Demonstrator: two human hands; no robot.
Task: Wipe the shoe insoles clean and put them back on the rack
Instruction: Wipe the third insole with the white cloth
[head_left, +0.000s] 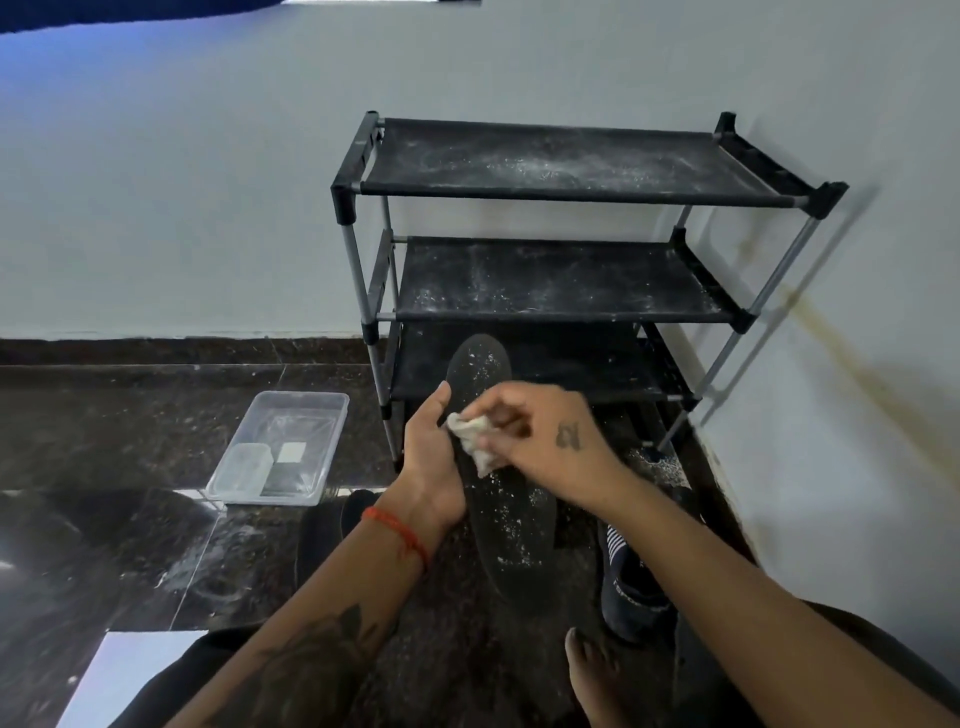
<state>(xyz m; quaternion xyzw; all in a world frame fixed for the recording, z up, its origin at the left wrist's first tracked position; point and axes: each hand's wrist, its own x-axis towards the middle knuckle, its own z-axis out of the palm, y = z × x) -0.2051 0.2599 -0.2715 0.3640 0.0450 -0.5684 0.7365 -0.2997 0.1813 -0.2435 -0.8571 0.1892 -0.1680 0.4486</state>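
Head cam: left hand (431, 462) grip holds flat dusty black insole (506, 499), right hand (545, 436) grip pinches crumpled cloth (475, 436) on it.

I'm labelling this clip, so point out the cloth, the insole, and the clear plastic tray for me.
cloth (470, 436), head view, on its crumpled middle left of the fingers.
insole (511, 525), head view, on its speckled lower half below the hands.
clear plastic tray (304, 397), head view, on its far rim.
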